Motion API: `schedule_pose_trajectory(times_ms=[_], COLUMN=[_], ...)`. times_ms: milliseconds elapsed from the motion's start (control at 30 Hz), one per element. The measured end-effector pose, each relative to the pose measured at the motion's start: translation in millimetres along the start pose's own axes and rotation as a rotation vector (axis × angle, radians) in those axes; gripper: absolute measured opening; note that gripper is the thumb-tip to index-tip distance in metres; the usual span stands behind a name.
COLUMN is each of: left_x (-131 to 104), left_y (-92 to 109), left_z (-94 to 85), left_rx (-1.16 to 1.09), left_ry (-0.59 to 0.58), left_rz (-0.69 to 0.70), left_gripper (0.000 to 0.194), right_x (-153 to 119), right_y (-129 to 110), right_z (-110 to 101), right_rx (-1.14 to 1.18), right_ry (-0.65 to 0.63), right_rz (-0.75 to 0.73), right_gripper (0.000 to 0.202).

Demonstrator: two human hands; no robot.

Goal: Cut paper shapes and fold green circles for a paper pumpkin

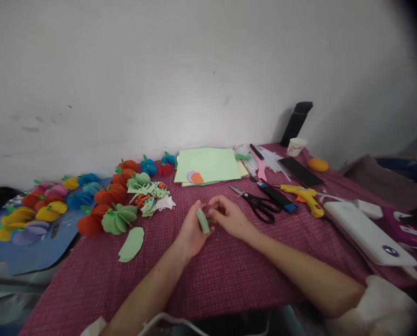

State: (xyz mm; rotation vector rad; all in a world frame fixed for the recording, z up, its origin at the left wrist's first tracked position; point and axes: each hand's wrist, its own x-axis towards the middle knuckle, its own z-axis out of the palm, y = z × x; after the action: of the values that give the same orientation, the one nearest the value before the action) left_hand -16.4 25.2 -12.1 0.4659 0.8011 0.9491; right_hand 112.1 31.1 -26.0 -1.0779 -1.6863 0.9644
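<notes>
My left hand (pixel 191 228), palm turned up, is closed around a small stack of light green paper pieces (pixel 203 221), held above the checked tablecloth. Close beside it, my right hand (pixel 230 216) has its fingers curled and the thumb near the index finger. Whatever lies between those fingertips, if anything, is too small to tell. To the left of my hands, more light green cut paper (pixel 132 244) lies flat on the cloth. Black-handled scissors (pixel 255 201) rest open just beyond my right hand.
Paper pumpkins (pixel 111 193) in several colours crowd the left, beside paper scraps (pixel 152 199). Green sheets (pixel 211 164) lie at the back. On the right are a blue-black cutter (pixel 278 196), yellow glue gun (pixel 304 195), phone (pixel 300 171), white power bank (pixel 367 232) and paper cup (pixel 295 146).
</notes>
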Motion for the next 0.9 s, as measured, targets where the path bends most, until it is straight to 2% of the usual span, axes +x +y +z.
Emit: schedule_pose_trajectory(times_ms=[167,400,633,900], left_x=[2,-3,-2,-3], left_y=[-9,-14,-13,-20], left_z=[-1.1,-8.2,-6.0,-5.6], left_rx=[-0.102,-0.078,-0.067,-0.041], left_ry=[0.068,0.114,0.188,0.152], left_rz=[0.082,0.112,0.118,0.183], left_gripper=[0.021,0.039,0.041,0.044], right_x=[-12,-12,-14,-16], right_y=[-2,-2,1,5], right_z=[8,8,10,14], right_rx=[-0.083,-0.090,-0.114,-0.029], right_ry=[-0.077,-0.099,-0.100,-0.088], right_rz=[0.061,0.106,0.065,0.079], right_gripper=[0.012,0.019,0.021,0.020])
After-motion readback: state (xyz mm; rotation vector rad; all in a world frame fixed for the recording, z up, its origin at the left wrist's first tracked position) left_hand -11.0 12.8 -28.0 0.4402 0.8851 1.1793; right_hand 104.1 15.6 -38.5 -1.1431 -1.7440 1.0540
